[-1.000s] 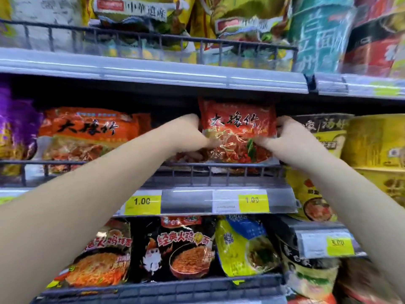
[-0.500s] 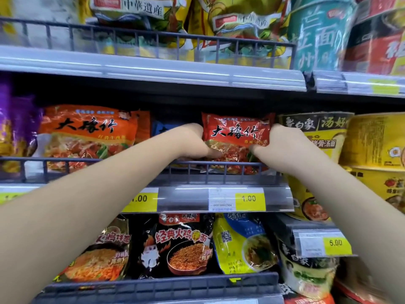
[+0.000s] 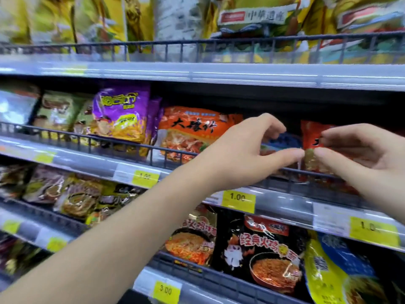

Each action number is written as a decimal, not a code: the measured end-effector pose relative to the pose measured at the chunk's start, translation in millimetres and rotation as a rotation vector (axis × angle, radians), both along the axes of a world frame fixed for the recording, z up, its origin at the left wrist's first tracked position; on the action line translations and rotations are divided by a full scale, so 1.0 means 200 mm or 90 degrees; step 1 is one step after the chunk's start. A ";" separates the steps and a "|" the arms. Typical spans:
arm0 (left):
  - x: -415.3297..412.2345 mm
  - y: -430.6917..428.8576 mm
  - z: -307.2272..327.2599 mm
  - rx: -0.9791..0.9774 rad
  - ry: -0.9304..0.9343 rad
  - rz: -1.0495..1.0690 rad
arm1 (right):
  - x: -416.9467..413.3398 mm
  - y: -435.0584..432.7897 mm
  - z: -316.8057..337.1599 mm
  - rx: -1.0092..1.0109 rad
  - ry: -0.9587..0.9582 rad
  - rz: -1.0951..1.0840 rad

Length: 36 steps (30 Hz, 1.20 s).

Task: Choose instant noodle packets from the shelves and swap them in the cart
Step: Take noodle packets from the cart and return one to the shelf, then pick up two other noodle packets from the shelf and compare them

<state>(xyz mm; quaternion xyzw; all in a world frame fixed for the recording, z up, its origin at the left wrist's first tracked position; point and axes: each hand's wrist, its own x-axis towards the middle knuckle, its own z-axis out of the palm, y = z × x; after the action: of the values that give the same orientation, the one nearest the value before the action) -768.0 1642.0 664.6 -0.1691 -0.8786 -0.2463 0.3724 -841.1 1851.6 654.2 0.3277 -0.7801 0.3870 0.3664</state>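
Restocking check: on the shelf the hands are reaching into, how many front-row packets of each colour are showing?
Pale packet, blurred: 1
Green packet: 1
Purple packet: 1
Orange packet: 1
Blue packet, mostly hidden: 1
Red packet: 1
Total: 6

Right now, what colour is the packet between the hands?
Red packet, seen in the head view.

Two hands at a shelf of instant noodle packets

The left hand (image 3: pixel 245 150) and right hand (image 3: pixel 361 159) hover with fingers spread in front of a red packet (image 3: pixel 311 132) standing behind the wire rail (image 3: pixel 122 145) of the middle shelf. An orange packet (image 3: pixel 192 132) and a purple packet (image 3: pixel 120 113) stand further left; yellow price tags (image 3: pixel 238 198) line the shelf edge.
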 end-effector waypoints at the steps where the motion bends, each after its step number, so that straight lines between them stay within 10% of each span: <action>1: 0.03 0.00 -0.01 0.033 0.019 -0.039 | 0.01 0.01 0.00 -0.036 -0.009 0.064; 18: 1.08 -1.18 -0.36 0.324 0.192 0.141 | 0.51 -1.37 -0.19 -0.138 -0.234 0.736; 36: 2.31 -2.17 -0.77 0.412 0.227 0.468 | 1.40 -2.91 -0.65 0.003 -0.459 1.075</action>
<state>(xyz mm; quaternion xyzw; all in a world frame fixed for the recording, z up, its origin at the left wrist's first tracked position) -306.5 1209.0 511.1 0.2346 -0.6818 -0.3256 0.6116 -561.0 1268.9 523.8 0.6489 -0.3493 0.6036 -0.3043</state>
